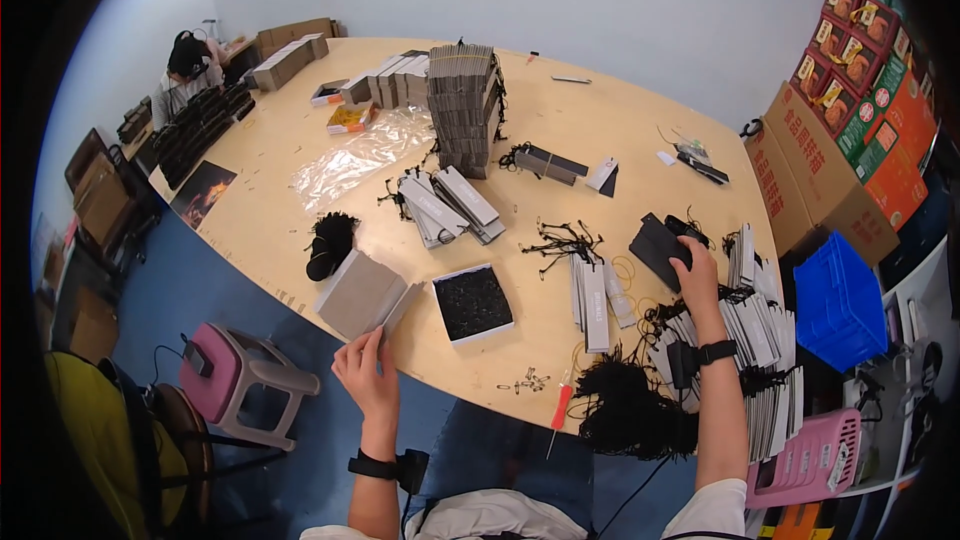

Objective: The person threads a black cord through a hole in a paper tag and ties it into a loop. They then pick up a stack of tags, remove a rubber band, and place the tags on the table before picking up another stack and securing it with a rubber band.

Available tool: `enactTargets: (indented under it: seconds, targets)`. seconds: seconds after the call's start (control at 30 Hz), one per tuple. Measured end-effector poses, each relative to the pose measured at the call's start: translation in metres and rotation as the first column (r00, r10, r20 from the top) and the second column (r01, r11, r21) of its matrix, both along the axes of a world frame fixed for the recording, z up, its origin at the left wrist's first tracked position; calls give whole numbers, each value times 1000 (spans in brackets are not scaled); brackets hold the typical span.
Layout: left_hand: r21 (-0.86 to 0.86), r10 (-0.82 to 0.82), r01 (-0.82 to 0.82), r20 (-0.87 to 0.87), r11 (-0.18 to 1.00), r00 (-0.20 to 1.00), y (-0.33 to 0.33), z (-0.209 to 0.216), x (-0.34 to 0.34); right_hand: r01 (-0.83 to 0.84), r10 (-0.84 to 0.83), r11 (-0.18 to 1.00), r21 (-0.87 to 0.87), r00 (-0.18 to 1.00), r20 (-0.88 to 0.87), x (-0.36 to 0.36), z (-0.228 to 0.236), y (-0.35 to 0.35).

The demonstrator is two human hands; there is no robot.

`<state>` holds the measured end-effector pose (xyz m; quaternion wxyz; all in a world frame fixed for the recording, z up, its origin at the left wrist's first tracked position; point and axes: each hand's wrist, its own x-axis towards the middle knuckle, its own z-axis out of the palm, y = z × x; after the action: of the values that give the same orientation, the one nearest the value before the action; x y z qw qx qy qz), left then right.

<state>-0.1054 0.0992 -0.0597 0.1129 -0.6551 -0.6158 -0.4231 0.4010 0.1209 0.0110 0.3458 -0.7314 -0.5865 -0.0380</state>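
At the table's near edge, my left hand [366, 372] is closed on a few grey cards [402, 306] at the right side of a thick stack of grey cards [358, 296]. My right hand [699, 275] reaches over the right of the table, its thumb and fingers on a small dark card stack [656, 248]. Between the hands stands a white open box [473, 304] filled with small black pieces. Right of it lie grey hang tags [590, 305] with black strings. A black string bundle [333, 245] rests behind the grey stack.
Bundled tags [750, 330] and a black string heap [635, 410] crowd the right edge near a red-handled screwdriver [562, 404]. A tall tag stack [462, 105] rises mid-table. A blue crate [840, 300] stands beyond the edge. Another person [188, 65] sits far left.
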Motion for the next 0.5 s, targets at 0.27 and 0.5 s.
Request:
enactTargets:
  seconds: [0.27,0.5]
  targets:
    - [101,-136,112,284,989,949,-11,10,2,3,-5,999,44,999,41,-7,0,1]
    - [-8,-147,185,574,983,806,-19,9,7,19,-23,998,52,998,65,0,-6,-1]
